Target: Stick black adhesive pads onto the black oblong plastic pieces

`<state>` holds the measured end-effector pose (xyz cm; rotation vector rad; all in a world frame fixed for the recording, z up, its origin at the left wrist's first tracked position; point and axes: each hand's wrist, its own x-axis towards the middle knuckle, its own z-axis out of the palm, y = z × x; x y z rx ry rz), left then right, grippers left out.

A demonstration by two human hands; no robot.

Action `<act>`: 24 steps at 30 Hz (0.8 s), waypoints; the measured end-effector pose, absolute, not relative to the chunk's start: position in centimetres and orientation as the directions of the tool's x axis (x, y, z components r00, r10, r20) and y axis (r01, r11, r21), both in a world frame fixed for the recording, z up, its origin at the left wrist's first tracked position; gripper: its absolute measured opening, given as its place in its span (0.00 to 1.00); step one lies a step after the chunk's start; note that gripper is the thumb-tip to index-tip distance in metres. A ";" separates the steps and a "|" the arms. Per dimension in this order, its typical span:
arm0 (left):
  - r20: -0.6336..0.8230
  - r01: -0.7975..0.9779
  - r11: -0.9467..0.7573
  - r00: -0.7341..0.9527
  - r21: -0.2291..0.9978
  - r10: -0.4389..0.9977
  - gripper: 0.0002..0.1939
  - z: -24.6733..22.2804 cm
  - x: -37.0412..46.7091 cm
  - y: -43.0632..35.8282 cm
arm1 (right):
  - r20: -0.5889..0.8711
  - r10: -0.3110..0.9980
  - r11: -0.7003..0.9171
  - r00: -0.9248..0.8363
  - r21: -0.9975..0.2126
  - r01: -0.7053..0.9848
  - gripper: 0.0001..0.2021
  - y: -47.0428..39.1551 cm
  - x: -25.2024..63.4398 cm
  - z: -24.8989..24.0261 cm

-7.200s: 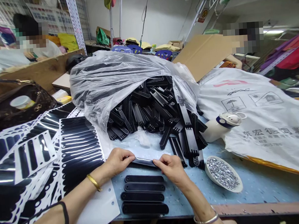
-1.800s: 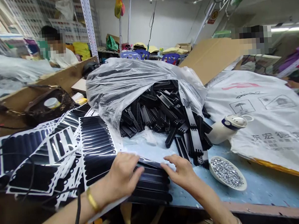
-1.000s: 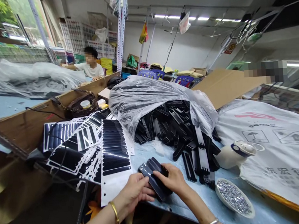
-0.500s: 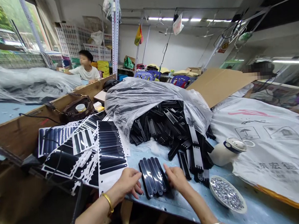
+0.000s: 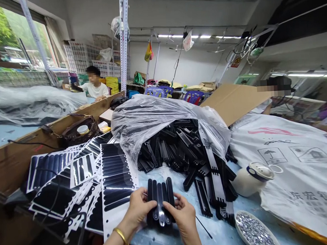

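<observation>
Several glossy black strips (image 5: 160, 200) with rounded ends and small holes stand side by side at the table's front, tilted up. My left hand (image 5: 138, 210) grips them from the left, thumb on the front face and fingers behind. On the opposite side my right hand (image 5: 183, 214) holds them the same way. Just left of my left hand lies a white sheet with black rounded strips (image 5: 115, 177) on it. A thin black rod (image 5: 204, 227) rests on the table right of my right hand. Behind the strips spreads a pile of black plastic pieces (image 5: 178, 143).
A clear plastic bag (image 5: 151, 108) partly covers the pile. At right are a bowl (image 5: 240, 230) of small metal parts, a cream bottle (image 5: 250, 180) and a white printed sack (image 5: 298, 158). A wooden board (image 5: 23, 146) edges the left. Two other people are farther back.
Both hands have closed on the black strips and tilted them up off the table. Before, my hands were beside the strips, which lay flat. The camera view has shifted slightly.
</observation>
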<state>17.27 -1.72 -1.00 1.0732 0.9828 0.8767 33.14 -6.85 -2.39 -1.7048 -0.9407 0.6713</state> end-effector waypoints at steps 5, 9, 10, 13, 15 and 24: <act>-0.339 -0.431 0.472 0.351 0.769 0.873 0.28 0.2 17.1 -2.0 | -0.071 0.870 -0.167 0.487 -0.973 0.157 0.29 -6.9 32.6 -2.0; -0.348 -0.410 0.548 0.467 0.730 0.813 0.21 0.8 16.9 -3.0 | -0.060 0.847 -0.192 0.528 -0.961 0.198 0.19 -7.6 32.3 -1.3; -0.355 -0.388 0.560 0.484 0.732 0.800 0.18 0.8 17.0 -3.1 | -0.048 0.833 -0.195 0.551 -0.958 0.211 0.20 -7.7 32.1 -1.2; -0.383 -0.370 0.584 0.489 0.723 0.784 0.16 0.8 17.5 -3.3 | -0.049 0.801 -0.201 0.597 -0.961 0.192 0.20 -7.9 31.8 -1.0; -0.367 -0.387 0.584 0.503 0.714 0.782 0.17 1.2 17.8 -3.1 | -0.078 0.797 -0.193 0.599 -0.972 0.131 0.21 -8.0 31.7 -0.7; -0.233 -0.421 0.552 0.603 0.719 0.763 0.16 5.2 17.6 -3.4 | -0.159 0.852 0.019 0.499 -0.943 -0.332 0.19 -9.8 29.5 2.5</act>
